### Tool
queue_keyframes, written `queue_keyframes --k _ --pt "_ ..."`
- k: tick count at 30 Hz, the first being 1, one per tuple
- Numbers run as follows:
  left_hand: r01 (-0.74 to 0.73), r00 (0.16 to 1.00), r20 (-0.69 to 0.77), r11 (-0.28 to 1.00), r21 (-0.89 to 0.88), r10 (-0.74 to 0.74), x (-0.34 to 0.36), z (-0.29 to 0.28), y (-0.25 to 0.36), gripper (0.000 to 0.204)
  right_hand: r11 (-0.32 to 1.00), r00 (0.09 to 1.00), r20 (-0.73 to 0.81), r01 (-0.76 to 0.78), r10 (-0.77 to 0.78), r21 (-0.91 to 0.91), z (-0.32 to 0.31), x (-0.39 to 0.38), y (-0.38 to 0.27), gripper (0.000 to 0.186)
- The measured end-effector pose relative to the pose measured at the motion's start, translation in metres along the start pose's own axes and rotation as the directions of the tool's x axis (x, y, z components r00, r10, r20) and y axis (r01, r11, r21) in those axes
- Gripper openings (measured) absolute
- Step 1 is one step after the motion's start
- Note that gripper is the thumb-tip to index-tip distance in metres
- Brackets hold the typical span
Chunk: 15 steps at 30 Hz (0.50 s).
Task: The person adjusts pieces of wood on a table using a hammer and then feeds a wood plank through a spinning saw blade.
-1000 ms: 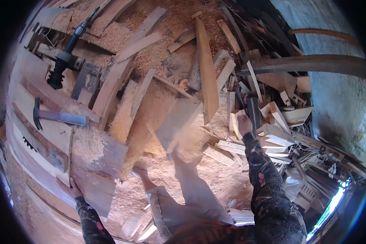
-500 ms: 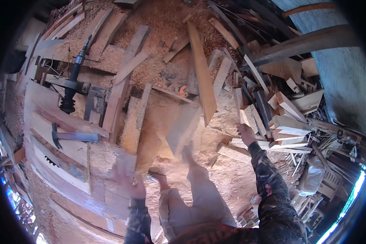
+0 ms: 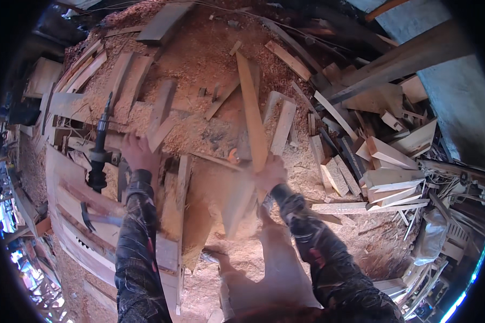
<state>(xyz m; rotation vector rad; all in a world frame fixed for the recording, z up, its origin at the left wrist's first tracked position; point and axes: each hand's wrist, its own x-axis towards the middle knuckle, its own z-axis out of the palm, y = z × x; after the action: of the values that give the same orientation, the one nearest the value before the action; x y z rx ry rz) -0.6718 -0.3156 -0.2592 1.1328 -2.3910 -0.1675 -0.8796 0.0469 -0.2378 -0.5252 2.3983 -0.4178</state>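
Arms (image 3: pixel 140 242) outstretched, left hand (image 3: pixel 140 152) forward, right hand (image 3: pixel 272 172) at plank (image 3: pixel 250 107)

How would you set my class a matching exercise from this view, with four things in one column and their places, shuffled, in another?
Things
1. bare right hand
2. dark-headed metal claw hammer
3. crumpled, see-through plastic bag
4. long black shaft with a ribbed lower end

Places
A. towards the picture's lower right
B. at the lower end of a long, yellow-brown wooden plank
C. level with the bare left hand, just to its left
D. beside the dark, patterned left sleeve

Pairs: 1-B, 2-D, 3-A, 4-C
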Motion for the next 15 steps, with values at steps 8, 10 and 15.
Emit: queue_keyframes --k 8,10,15 --pt "0.222 0.948 0.213 0.97 0.095 -0.238 0.005 0.051 0.037 0.043 0.999 0.997 -0.053 0.052 -0.052 -0.007 0.016 0.027 0.01 0.076" --pt "0.214 0.953 0.192 0.969 0.121 -0.235 0.01 0.047 0.032 0.043 0.997 0.996 -0.059 0.07 -0.069 0.019 0.015 0.016 -0.019 0.079" --pt "0.238 0.954 0.138 0.952 0.193 -0.266 0.007 0.051 0.015 0.041 0.984 0.991 0.135 0.01 0.014 -0.178 0.014 0.017 -0.082 0.079"
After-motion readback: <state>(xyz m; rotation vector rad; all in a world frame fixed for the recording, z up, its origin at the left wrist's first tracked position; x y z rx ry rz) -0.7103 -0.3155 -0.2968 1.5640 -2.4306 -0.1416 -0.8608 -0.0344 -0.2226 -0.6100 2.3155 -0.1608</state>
